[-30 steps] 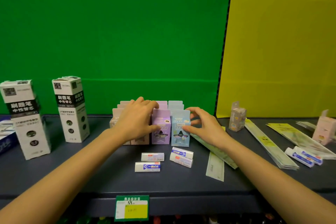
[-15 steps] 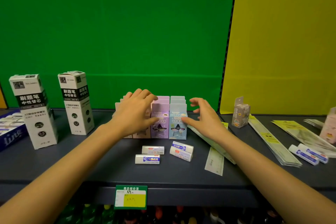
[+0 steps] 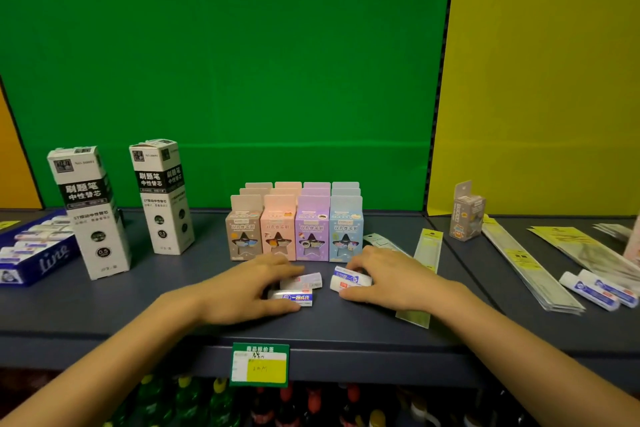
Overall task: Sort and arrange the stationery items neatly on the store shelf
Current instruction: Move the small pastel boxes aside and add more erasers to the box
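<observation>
On the far left, the blue box (image 3: 38, 262) reads "line"; both tall white boxes (image 3: 90, 210) show "0.5". My left hand (image 3: 247, 288) lies curled on two erasers (image 3: 298, 289), my right hand (image 3: 388, 279) cups another two erasers (image 3: 348, 280), near the pastel boxes (image 3: 294, 229).

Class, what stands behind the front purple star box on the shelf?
Behind the purple star box, more purple header tabs rise in a row. Only their tops show; the box bodies are covered.
</observation>
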The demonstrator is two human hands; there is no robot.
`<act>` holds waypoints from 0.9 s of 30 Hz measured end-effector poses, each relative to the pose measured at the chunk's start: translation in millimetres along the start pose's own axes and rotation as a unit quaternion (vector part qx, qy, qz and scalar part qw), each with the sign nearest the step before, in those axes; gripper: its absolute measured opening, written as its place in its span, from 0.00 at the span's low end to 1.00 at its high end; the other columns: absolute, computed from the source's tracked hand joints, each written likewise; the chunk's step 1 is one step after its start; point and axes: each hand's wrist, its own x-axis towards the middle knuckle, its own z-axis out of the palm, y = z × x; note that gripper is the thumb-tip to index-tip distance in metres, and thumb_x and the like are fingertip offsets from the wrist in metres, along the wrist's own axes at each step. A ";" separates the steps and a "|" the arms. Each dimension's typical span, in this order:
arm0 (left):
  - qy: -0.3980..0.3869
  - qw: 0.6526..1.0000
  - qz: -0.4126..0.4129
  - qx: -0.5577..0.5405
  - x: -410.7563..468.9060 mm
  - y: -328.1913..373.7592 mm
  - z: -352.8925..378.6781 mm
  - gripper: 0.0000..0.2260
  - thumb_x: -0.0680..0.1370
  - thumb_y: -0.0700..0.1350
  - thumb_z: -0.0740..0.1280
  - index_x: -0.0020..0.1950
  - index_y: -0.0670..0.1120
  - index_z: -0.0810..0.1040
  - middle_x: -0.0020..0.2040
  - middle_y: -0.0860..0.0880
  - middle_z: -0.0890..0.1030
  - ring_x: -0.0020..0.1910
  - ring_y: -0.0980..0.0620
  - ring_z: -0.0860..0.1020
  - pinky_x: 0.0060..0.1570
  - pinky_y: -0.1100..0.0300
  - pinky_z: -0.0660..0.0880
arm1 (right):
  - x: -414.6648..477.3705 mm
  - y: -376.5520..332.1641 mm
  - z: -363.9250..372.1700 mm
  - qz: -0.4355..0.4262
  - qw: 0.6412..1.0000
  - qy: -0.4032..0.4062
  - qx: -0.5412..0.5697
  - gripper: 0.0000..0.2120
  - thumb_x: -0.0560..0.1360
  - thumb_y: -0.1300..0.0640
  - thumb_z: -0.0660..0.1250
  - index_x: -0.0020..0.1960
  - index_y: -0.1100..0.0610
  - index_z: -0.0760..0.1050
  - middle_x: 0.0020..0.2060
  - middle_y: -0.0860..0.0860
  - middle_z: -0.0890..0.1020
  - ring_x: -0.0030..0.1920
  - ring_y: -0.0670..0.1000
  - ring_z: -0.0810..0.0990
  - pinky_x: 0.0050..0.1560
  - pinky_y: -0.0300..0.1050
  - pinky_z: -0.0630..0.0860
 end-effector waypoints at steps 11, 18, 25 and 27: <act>-0.122 0.984 -0.112 -0.061 27.2 15.3 -17.8 0.16 0.75 0.50 0.66 0.56 0.41 0.71 0.49 0.47 0.72 0.46 0.51 0.70 0.41 0.65 0.67 | 14.3 -10.8 -17.9 0.025 0.989 -0.144 0.026 0.18 0.75 0.49 0.62 0.55 0.64 0.72 0.48 0.55 0.80 0.40 0.49 0.72 0.40 0.42 0.67; -0.054 0.993 -0.107 -0.020 13.6 23.9 -7.8 0.12 0.77 0.50 0.63 0.52 0.43 0.67 0.49 0.47 0.72 0.45 0.51 0.70 0.42 0.61 0.68 | 9.2 -10.3 -9.6 0.002 0.993 -0.117 -0.013 0.18 0.78 0.49 0.58 0.60 0.61 0.65 0.56 0.59 0.75 0.47 0.53 0.71 0.46 0.45 0.67; 0.088 0.961 -0.143 -0.220 -34.2 18.5 -11.9 0.15 0.78 0.48 0.62 0.61 0.43 0.68 0.52 0.43 0.76 0.42 0.54 0.73 0.42 0.64 0.73 | 8.3 -21.2 -11.2 -0.071 0.996 -0.035 0.047 0.12 0.78 0.48 0.58 0.52 0.56 0.64 0.44 0.50 0.71 0.42 0.49 0.71 0.46 0.46 0.68; 0.130 0.933 -0.169 -0.290 -56.7 15.4 -17.3 0.14 0.77 0.48 0.62 0.60 0.43 0.69 0.48 0.44 0.76 0.39 0.55 0.72 0.35 0.69 0.71 | 11.2 -35.6 -13.3 -0.103 0.992 -0.016 0.068 0.12 0.78 0.47 0.58 0.50 0.55 0.62 0.39 0.46 0.68 0.38 0.45 0.68 0.43 0.45 0.66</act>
